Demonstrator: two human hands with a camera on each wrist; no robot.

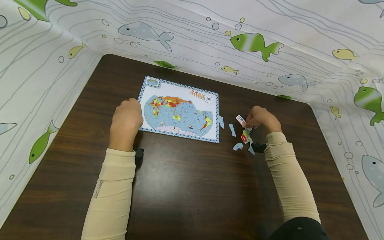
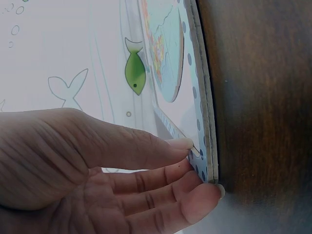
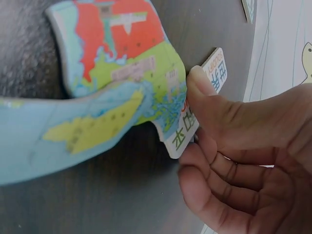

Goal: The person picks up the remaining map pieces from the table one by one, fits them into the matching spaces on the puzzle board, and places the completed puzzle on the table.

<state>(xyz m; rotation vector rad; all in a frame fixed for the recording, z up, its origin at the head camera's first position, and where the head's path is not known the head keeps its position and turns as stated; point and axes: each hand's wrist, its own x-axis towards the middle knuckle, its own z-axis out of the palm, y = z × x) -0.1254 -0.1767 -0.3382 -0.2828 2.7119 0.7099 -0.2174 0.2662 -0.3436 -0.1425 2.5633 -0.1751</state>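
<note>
A world map jigsaw board (image 1: 180, 134) with a blue dotted border lies on the table. My left hand (image 1: 126, 116) holds its left edge; in the left wrist view the thumb (image 2: 178, 146) rests on the border corner, fingers at the edge. To the right of the board, my right hand (image 1: 262, 118) pinches a white title strip (image 3: 218, 73) with coloured characters between thumb and fingers. A red and green map piece (image 3: 139, 41) overlaps the strip's end, and a long blue piece with yellow land (image 3: 87, 126) lies against it.
Loose blue pieces (image 1: 232, 130) lie between the board and my right hand, one (image 1: 221, 122) beside the board's edge. Another small piece (image 1: 238, 146) lies nearer. A white fish-print sheet (image 1: 195, 40) rises around the dark wooden table (image 1: 186, 186).
</note>
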